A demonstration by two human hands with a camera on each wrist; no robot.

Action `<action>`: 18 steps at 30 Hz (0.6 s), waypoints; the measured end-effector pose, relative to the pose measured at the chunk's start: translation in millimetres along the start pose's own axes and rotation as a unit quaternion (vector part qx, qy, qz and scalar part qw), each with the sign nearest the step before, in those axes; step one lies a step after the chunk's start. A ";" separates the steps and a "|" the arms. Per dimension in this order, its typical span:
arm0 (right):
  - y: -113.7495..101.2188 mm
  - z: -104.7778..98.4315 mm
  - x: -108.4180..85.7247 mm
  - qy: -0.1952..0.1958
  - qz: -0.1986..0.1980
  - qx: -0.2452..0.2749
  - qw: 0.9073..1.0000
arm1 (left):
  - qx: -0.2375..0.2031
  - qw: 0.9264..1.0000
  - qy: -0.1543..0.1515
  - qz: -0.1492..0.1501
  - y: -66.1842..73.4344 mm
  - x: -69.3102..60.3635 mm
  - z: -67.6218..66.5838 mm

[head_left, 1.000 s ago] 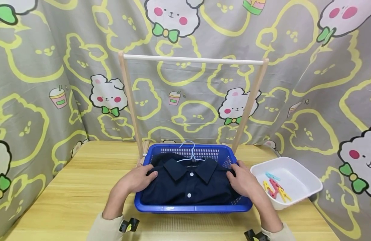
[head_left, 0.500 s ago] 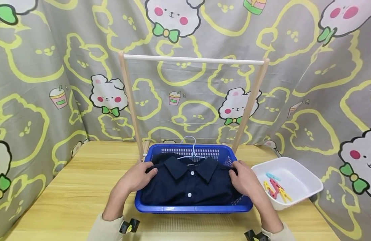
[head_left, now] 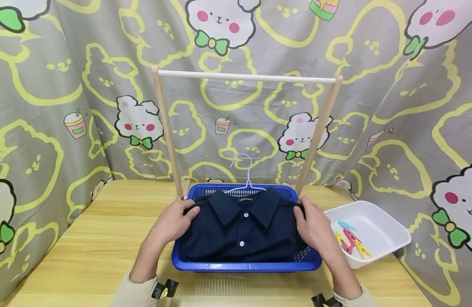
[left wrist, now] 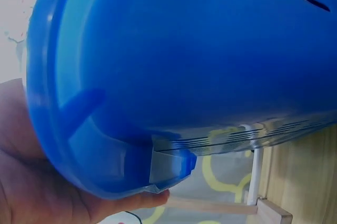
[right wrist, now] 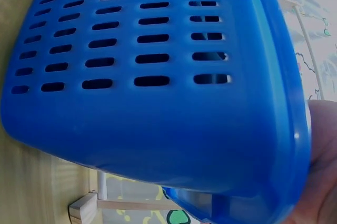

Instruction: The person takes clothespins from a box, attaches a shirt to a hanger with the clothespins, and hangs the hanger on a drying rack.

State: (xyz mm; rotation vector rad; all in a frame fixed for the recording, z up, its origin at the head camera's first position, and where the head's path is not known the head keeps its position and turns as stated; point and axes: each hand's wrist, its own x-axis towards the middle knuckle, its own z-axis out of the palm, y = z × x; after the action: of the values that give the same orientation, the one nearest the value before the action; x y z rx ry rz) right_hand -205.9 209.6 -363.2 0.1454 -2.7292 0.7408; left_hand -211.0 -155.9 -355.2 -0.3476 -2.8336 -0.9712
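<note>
A dark navy collared shirt (head_left: 217,238) with white buttons lies in a blue plastic basket (head_left: 246,266), its collar raised at the far side. From the neck rises a pale blue wire hanger (head_left: 248,178), its lower part hidden inside the shirt. My left hand (head_left: 177,221) pinches the shirt's left shoulder, thumb on top. Opposite it, my right hand (head_left: 314,221) pinches the right shoulder the same way. Both wrist views look at the outside of the basket (left wrist: 200,50), with part of each hand beyond its rim; the shirt is hidden there.
Behind the basket stands a rack with wooden posts (head_left: 321,128) and a white crossbar (head_left: 247,76). A white tub (head_left: 381,217) on the right holds several yellow, red and blue clothespins (head_left: 349,238). Patterned curtains surround the wooden table (head_left: 105,221).
The collar and shoulders of the shirt have lifted, and the hanger's hook has risen above the basket's far rim. Both hands have moved slightly up and away with the shirt.
</note>
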 end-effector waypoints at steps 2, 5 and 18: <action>-0.1 -0.1 0.3 0.010 -0.002 0.002 1.000 | -0.001 1.000 0.014 0.003 0.6 0.4 -0.7; -0.5 -0.5 0.4 0.022 -0.005 0.005 1.000 | 0.000 1.000 0.030 0.008 1.8 0.1 -2.1; 0.5 -5.2 2.0 0.041 0.005 0.036 0.998 | -0.017 0.996 0.082 -0.022 9.4 -2.5 -8.2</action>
State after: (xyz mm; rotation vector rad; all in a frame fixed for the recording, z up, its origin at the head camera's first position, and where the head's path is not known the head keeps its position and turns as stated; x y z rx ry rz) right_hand -206.4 212.7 -358.5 0.1152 -2.6281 0.8296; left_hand -205.9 -154.1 -343.7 -0.1989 -2.6905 -1.0078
